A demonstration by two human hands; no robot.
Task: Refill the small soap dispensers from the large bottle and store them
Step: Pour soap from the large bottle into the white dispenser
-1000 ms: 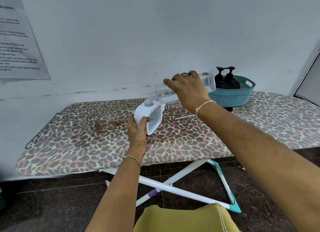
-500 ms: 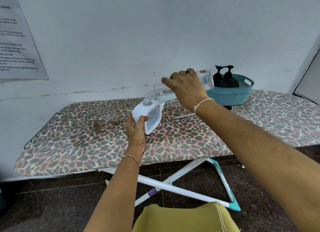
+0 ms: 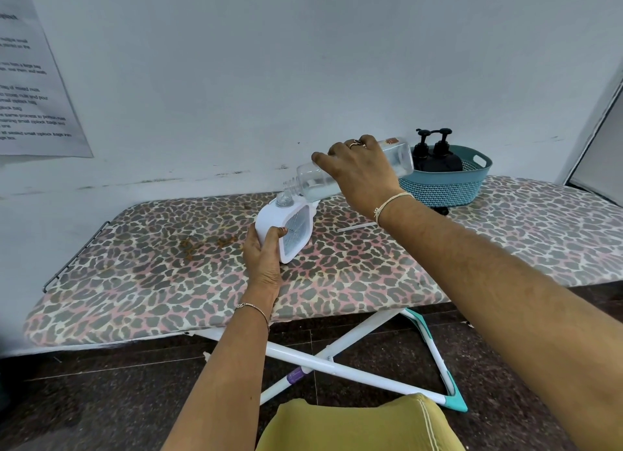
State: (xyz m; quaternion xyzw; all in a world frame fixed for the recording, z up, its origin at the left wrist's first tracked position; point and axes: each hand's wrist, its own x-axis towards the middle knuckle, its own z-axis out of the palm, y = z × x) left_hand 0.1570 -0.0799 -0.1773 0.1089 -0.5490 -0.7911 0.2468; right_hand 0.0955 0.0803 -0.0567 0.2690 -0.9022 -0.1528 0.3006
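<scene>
Clear large bottle (image 3: pixel 313 181) tilted, mouth above white dispenser (image 3: pixel 269 220) neck

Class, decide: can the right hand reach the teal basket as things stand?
Probably yes: the teal basket sits just behind the right hand with nothing between. But that hand grips the tilted large bottle, so it isn't free.

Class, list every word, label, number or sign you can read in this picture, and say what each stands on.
The paper sheet on the wall: lines of black print, too blurred to read.
The large clear bottle in the right hand: small orange label near its base, too small to read.
The white dispenser, black pump bottles, teal basket: no text visible.
</scene>
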